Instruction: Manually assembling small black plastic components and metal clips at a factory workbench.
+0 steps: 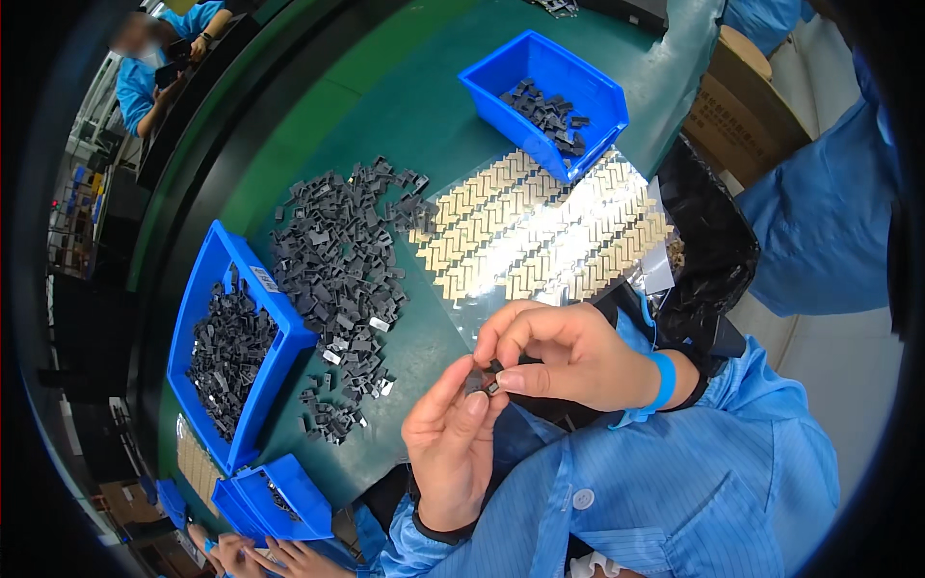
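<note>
Here's a small dark-grey, block-like piece [474, 382], partly hidden, pinched between the left hand [451, 438] and right hand [583, 361]!

Left hand [453, 433] beside right hand [581, 358]

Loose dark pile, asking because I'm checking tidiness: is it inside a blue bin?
No, the pile lies on the green table, beside a blue bin.

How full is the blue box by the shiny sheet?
Partly full: the blue box has small dark pieces lying low inside, with its bare sides showing above them.
</note>
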{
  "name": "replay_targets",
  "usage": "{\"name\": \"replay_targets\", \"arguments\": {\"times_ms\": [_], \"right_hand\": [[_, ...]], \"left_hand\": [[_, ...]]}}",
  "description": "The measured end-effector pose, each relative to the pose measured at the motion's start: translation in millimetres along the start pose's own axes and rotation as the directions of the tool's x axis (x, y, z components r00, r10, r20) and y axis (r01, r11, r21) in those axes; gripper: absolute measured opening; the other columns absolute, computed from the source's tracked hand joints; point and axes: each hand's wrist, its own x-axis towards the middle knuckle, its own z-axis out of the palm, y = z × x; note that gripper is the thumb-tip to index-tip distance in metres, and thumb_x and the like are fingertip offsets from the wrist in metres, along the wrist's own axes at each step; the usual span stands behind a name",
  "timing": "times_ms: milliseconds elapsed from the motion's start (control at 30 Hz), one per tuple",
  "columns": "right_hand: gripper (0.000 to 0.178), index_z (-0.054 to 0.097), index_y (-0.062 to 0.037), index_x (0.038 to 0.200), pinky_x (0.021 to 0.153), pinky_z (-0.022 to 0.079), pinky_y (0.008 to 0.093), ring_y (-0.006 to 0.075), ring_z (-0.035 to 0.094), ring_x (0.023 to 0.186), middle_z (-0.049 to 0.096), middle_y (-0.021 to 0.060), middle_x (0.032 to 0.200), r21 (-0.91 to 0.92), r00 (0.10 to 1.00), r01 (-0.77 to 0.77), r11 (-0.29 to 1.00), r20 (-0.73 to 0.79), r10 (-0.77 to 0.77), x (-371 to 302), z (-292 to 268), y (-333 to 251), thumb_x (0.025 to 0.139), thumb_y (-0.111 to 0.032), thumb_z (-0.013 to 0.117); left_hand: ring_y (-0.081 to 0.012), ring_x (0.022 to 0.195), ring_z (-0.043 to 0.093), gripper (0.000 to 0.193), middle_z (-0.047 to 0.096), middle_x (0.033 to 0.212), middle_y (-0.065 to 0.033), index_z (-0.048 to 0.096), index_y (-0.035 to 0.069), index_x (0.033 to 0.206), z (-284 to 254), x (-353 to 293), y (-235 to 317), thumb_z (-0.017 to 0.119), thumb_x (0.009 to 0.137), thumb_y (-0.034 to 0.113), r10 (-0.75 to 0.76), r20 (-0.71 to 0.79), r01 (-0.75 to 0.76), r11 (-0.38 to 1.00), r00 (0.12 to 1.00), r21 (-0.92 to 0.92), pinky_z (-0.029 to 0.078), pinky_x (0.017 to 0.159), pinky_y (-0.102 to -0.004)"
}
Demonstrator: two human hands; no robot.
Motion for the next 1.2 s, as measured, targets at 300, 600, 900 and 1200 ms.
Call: {"name": "replay_targets", "arguments": {"times_ms": [300, 600, 900, 1200], "right_hand": [[0.007, 0.054, 0.0008, 0.088, 0.089, 0.041, 0.0297, 0.0163, 0.050, 0.102, 0.049, 0.0116, 0.109, 0.140, 0.995, -0.096, 0.986, 0.032, 0.092, -3, 1, -3, 0.083, 0.001, 0.058], [0.006, 0.055, 0.0040, 0.083, 0.069, 0.049, 0.0230, 0.0105, 0.056, 0.079, 0.051, 0.0098, 0.097, 0.158, 0.997, -0.054, 0.986, -0.054, 0.063, -2, 8, 4, 0.081, 0.000, 0.060], [0.008, 0.052, 0.0043, 0.083, 0.062, 0.051, 0.0228, 0.0115, 0.058, 0.070, 0.053, 0.0091, 0.091, 0.243, 0.992, -0.094, 0.965, -0.063, 0.112, -2, 11, 6, 0.081, 0.001, 0.059], [0.007, 0.052, 0.0044, 0.082, 0.060, 0.050, 0.0220, 0.0115, 0.059, 0.069, 0.053, 0.0094, 0.090, 0.203, 0.995, -0.073, 0.976, -0.056, 0.086, -3, 9, 7, 0.081, 0.002, 0.059]], "left_hand": [[-0.0205, 0.077, 0.065, 0.029, 0.063, 0.092, -0.0179, 0.052, -0.008, 0.112, -3, -2, -1, 0.055, 0.083, -0.004, 0.199, 0.023, -0.196, 0.928, 0.980, 0.316, 0.056, 0.068, -0.0288], [-0.0219, 0.073, 0.065, 0.023, 0.064, 0.086, -0.0197, 0.055, -0.010, 0.106, -9, -4, -1, 0.055, 0.083, -0.007, 0.188, 0.079, -0.204, 0.916, 0.979, 0.345, 0.055, 0.068, -0.0303], [-0.0224, 0.076, 0.065, 0.024, 0.063, 0.089, -0.0196, 0.054, -0.011, 0.106, -8, -6, -2, 0.055, 0.082, -0.010, 0.188, 0.090, -0.209, 0.901, 0.978, 0.381, 0.055, 0.072, -0.0312], [-0.0219, 0.079, 0.065, 0.024, 0.062, 0.093, -0.0179, 0.055, -0.011, 0.107, -10, -5, -3, 0.054, 0.082, -0.011, 0.173, 0.128, -0.210, 0.894, 0.977, 0.395, 0.055, 0.073, -0.0310]]}}
